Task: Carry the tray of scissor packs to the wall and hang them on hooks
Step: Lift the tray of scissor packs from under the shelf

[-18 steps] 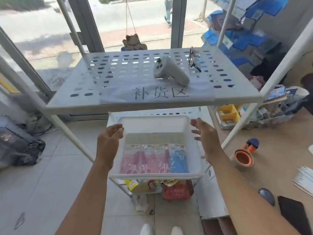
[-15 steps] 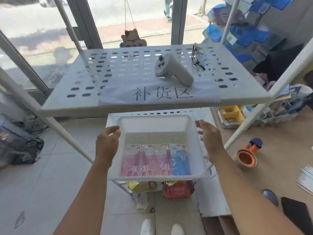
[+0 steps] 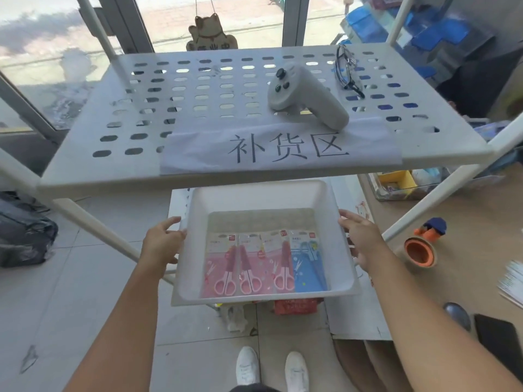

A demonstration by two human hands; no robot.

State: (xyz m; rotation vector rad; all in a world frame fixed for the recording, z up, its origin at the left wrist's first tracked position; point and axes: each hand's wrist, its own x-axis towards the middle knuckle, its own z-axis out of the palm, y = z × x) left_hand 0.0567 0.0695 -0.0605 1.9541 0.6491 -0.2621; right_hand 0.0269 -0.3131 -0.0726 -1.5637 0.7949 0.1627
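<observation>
A white plastic tray (image 3: 256, 198) sits on the lower level of a white rack, under its perforated top shelf. Flat in the tray lie three pink scissor packs (image 3: 246, 264) and one blue scissor pack (image 3: 308, 264), side by side. My left hand (image 3: 162, 244) is at the tray's left rim with its fingers curled onto the edge. My right hand (image 3: 360, 240) lies against the right rim, fingers still spread. No wall hooks are in view.
The top shelf (image 3: 141, 108) overhangs the tray and carries a white controller (image 3: 305, 94), glasses (image 3: 346, 69) and a paper sign (image 3: 280, 148). A brown table with an orange cup (image 3: 420, 250) stands at the right. A dark bag (image 3: 22, 233) lies on the floor at the left.
Both hands have moved in from above the tray to its side rims. The left hand has closed on the left edge. The camera has come closer to the rack.
</observation>
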